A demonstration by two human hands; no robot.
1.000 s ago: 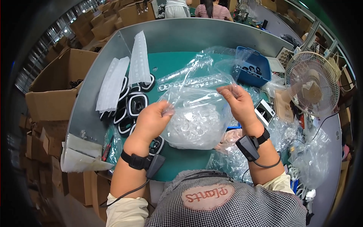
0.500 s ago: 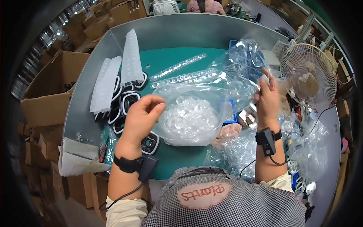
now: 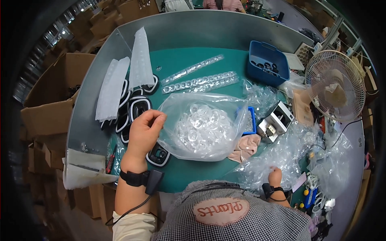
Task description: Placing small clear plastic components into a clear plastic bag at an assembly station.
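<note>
A large clear plastic bag (image 3: 171,140) filled with clear ring-shaped plastic pieces (image 3: 203,128) lies with its mouth wide on the green table. My left hand (image 3: 145,130) is at the bag's left edge, fingers and thumb pinched together; whatever may be between the tips is too small to make out. Low on the right, my right hand (image 3: 275,177) is closed at the edge of crumpled clear plastic bags (image 3: 257,170), which seem gripped in its fingers. Beside my left hand stand black frames with white rims (image 3: 139,107).
Clear strips of round pieces (image 3: 201,82) lie beyond the bag. A blue basket (image 3: 268,72) with black parts stands at far right, near a fan (image 3: 335,86). Right of the bag are a small blue tray (image 3: 251,120), a pink cloth (image 3: 246,146) and a metal device (image 3: 276,122). White sheets (image 3: 112,88) stand left.
My right hand has swung down toward me, carrying clear plastic off the far right side and uncovering the blue basket. My left thumb and fingers have drawn together near the bag's edge.
</note>
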